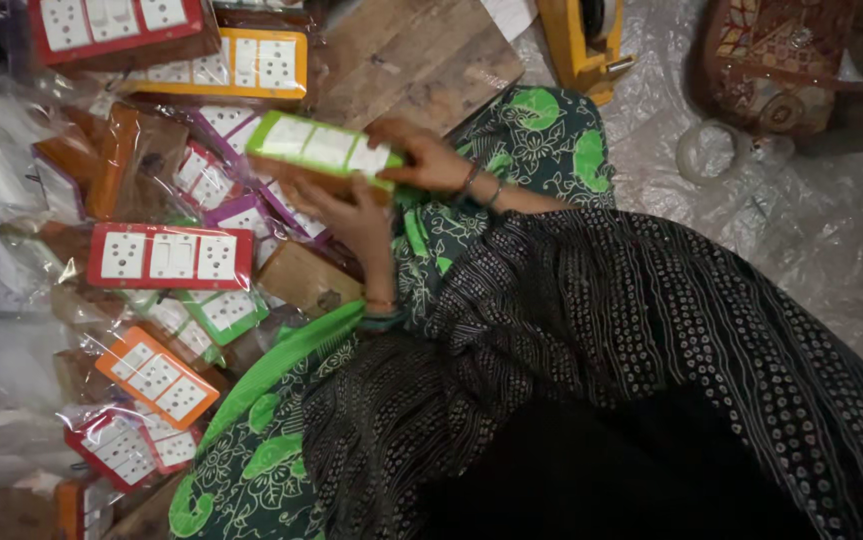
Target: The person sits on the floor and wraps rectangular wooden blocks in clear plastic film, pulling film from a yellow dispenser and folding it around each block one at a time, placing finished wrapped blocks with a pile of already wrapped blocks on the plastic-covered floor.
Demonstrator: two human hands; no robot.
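Green-framed, the switch board (319, 148) sits between both hands above the person's lap, its white switch plates facing up and its brown wooden body showing along the lower edge. The right hand (423, 160) grips its right end, fingers closed over the top and thumb side; the left hand (351, 212) cups it from below, fingers wrapped under the wooden back, so most of that underside is hidden. Both wrists carry thin bangles.

Much is hard to make out. The heap of similar boards to the left lies under clear plastic bags whose glare blurs their outlines: a red-framed board (169, 256) lies flat just left of the left hand, an orange-framed board (157, 377) lies tilted below it, and a yellow-framed board (233, 62) lies near the top. Another red-framed one at the top left is cut off by the frame. A purple-framed board beneath the held one is mostly covered. The person's lower body is a dark shape under black dotted cloth (631, 340) and green patterned cloth.

A bare wooden plank (416, 52) lies just above the hands, the nearest uncluttered patch. To the right, crinkled plastic sheeting (821, 230) covers the floor, with a yellow tool (581, 40) cut off at the top edge.
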